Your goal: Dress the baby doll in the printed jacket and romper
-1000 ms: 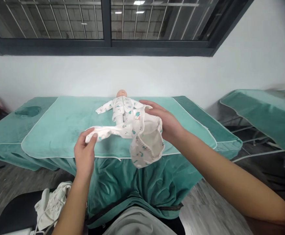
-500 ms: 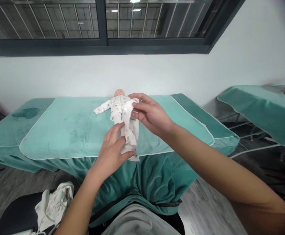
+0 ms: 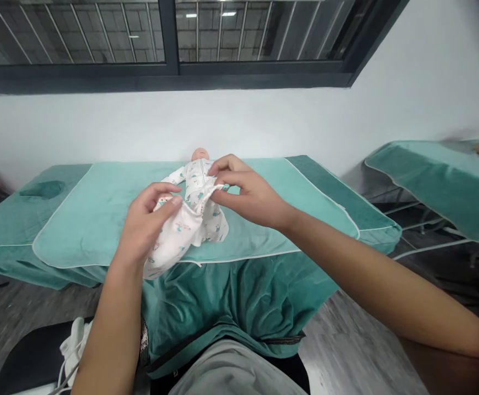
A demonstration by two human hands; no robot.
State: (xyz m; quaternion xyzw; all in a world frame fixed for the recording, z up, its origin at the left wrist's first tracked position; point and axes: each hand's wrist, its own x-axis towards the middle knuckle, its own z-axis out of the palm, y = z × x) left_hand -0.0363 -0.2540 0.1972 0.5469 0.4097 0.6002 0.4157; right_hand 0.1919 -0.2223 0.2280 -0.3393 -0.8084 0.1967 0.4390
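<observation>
A baby doll (image 3: 200,154) lies on its back on the bed, head toward the wall, in a white top (image 3: 197,174) with small green prints. Across its lower body hangs a loose printed baby garment (image 3: 176,235), its left part draped over the bed's near edge. My left hand (image 3: 149,215) pinches this cloth between thumb and fingers on the left. At the doll's right side, my right hand (image 3: 245,192) is closed on a gathered edge of the same cloth. The doll's legs are covered, and where its top ends and the garment begins is hard to make out.
The bed (image 3: 100,214) has a turquoise cover and a face hole (image 3: 42,188) at left. A second covered bed (image 3: 432,181) stands at right. White cloth and a cable lie on a black chair (image 3: 34,356) at lower left. A window (image 3: 174,82) is above.
My left hand has moved left and up, spreading the garment toward the left. My right hand has come slightly lower on the cloth. The doll stays in place.
</observation>
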